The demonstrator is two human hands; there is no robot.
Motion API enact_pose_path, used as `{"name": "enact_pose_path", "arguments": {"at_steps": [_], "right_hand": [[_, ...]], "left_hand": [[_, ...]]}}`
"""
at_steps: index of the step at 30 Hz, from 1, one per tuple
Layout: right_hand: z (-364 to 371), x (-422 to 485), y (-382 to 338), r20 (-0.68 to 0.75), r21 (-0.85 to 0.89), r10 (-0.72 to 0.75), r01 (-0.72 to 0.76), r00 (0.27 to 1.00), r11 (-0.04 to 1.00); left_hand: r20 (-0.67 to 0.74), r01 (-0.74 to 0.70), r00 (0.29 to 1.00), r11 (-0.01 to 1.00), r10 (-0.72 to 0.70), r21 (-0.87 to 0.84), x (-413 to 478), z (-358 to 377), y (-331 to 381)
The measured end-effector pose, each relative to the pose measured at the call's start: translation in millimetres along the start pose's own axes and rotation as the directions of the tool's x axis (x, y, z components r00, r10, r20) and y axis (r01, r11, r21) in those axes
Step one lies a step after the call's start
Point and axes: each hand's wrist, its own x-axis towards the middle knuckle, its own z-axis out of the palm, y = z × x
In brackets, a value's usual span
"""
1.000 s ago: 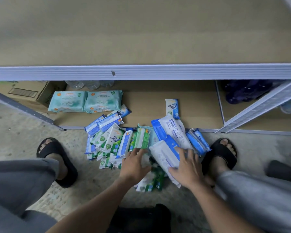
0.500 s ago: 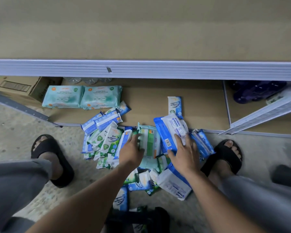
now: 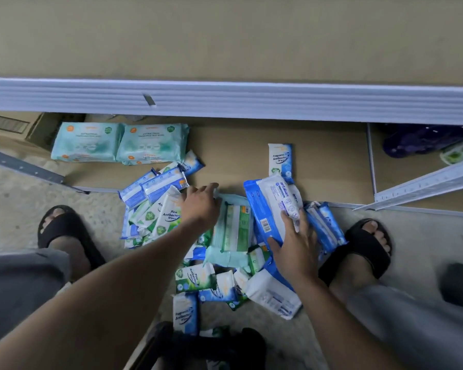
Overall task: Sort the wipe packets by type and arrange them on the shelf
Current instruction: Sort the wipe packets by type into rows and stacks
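Note:
A heap of wipe packets lies on the floor at the front edge of the bottom shelf [image 3: 318, 169]. My left hand [image 3: 199, 204] grips the top edge of a large mint-green packet [image 3: 233, 231] in the middle of the heap. My right hand [image 3: 296, 241] rests on a big blue-and-white packet [image 3: 270, 201], fingers curled over its lower edge. Two large mint-green packets [image 3: 120, 142] lie side by side at the back left of the shelf. One small blue packet [image 3: 280, 162] stands alone further right. Small green pine packets [image 3: 169, 209] and blue ones [image 3: 153, 185] lie to the left.
The upper shelf board with its white front rail [image 3: 230, 100] overhangs the work area. A cardboard box [image 3: 19, 129] stands at the far left, dark purple goods [image 3: 422, 140] in the right bay. My sandalled feet [image 3: 364, 244] flank the heap on the concrete floor.
Both hands have moved forward towards the shelf. The left hand went from the small packets to the top of the mint-green packet; the right slid up along the blue-and-white packet.

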Motion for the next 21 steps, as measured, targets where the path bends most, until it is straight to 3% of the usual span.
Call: {"name": "enact_pose_path", "arguments": {"at_steps": [3,6,13,21], "right_hand": [[-1,1,0,0.010,0.030,-0.004,0.003,1.000,1.000],[-1,2,2,0.006,0.023,-0.008,0.007,1.000,1.000],[3,4,4,0.012,0.026,0.001,-0.001,1.000,1.000],[-6,6,5,0.103,0.014,-0.003,0.001,0.995,1.000]], "left_hand": [[0.135,0.075,0.988,0.997,-0.079,0.032,15,4,4],[0.158,0.106,0.982,0.994,-0.099,-0.037,22,9,1],[0.291,0.038,0.957,0.995,-0.008,-0.097,21,-19,2],[0.063,-0.025,0.998,0.997,0.029,-0.070,-27,-35,-4]]}}
